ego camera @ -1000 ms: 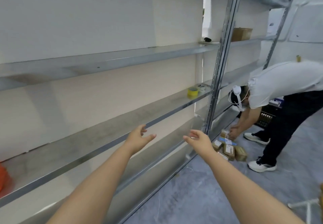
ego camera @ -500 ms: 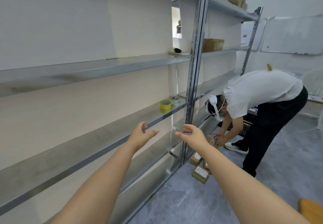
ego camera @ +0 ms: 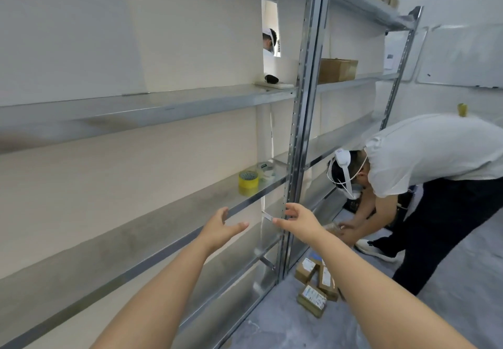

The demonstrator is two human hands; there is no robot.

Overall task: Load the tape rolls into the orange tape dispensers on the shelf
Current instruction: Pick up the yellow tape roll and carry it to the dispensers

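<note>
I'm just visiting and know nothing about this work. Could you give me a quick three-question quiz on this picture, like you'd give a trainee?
1. True or false: the left hand grips the yellow tape roll.
2. Where do the small labelled boxes lie? A) on the floor beside the metal upright; B) on the top shelf; C) next to the tape roll.
3. Fill the gap: the right hand holds ____.

Key
1. False: the roll stands on the middle shelf, beyond both hands.
2. A.
3. Nothing: its fingers are spread and empty.
</note>
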